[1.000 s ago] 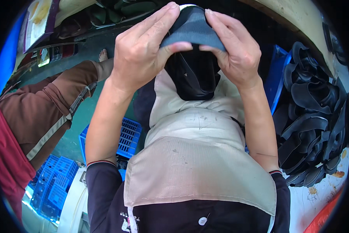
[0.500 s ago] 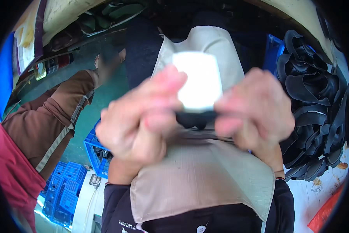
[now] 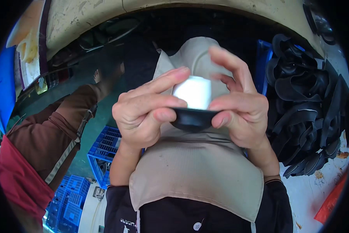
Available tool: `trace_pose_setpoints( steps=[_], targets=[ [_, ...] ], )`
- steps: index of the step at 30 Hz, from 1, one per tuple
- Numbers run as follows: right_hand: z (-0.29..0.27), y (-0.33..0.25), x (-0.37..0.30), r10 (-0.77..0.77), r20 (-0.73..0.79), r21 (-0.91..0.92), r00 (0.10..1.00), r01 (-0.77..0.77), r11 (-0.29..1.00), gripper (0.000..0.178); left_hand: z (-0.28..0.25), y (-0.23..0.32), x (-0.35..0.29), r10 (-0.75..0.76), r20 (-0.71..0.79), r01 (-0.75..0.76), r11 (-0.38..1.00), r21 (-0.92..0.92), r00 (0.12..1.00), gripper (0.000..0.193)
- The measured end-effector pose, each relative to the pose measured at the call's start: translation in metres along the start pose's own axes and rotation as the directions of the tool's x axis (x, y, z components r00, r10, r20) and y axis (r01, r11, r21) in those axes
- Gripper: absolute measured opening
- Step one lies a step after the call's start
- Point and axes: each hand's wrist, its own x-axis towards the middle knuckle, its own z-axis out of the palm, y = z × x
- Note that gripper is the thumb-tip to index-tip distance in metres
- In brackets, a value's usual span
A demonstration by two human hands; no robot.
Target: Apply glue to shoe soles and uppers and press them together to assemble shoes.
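Note:
Between my two hands, above the beige apron [image 3: 198, 174] on my lap, is a small piece with a bright white face [image 3: 194, 93] and a curved black lower part [image 3: 193, 120]. My left hand [image 3: 143, 108] pinches its left end, thumb on the black part and fingers along the white edge. At the other end, my right hand [image 3: 242, 108] grips it between thumb and index finger, while its other fingers are raised and slightly blurred. Glare washes out the white face, so what kind of piece this is cannot be made out.
Curved black shoe-like pieces [image 3: 302, 89] are heaped on the right, beside a blue crate [image 3: 263, 66]. Another blue crate [image 3: 102, 149] stands left, with stacked crates [image 3: 71, 198] below. Another person's brown-trousered leg [image 3: 52, 120] extends at left. A pale table edge [image 3: 182, 6] crosses the top.
My hands have drawn closer together and the piece has tilted, so its black part now shows more. The right hand's upper fingers have lifted away from it.

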Motion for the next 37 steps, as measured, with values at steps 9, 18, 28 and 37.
trace_pose_setpoints(
  steps=[9, 18, 28, 37],
  targets=[
    [0.012, -0.014, 0.004, 0.095, -0.123, -0.022, 0.988, -0.098, 0.995, 0.026, 0.011, 0.027, -0.003, -0.325, -0.141, 0.314, 0.945, -0.096, 0.935, 0.015],
    [0.004, -0.012, 0.046, 0.359, -0.069, 0.125, 0.931, -0.349, 0.929, 0.020, 0.009, 0.021, 0.017, -0.511, -0.309, 0.499, 0.858, -0.123, 0.802, 0.021],
    [-0.003, -0.001, 0.083, 0.280, 0.043, -0.127, 0.959, -0.273, 0.954, 0.020, -0.007, 0.010, 0.023, -0.289, -0.013, 0.285, 0.949, -0.135, 0.957, 0.063],
    [-0.005, 0.001, 0.114, -0.018, 0.093, -0.227, 0.996, 0.039, 0.973, 0.016, -0.012, 0.023, 0.032, -0.345, 0.214, 0.296, 0.927, 0.230, 0.914, 0.100]
  ],
)
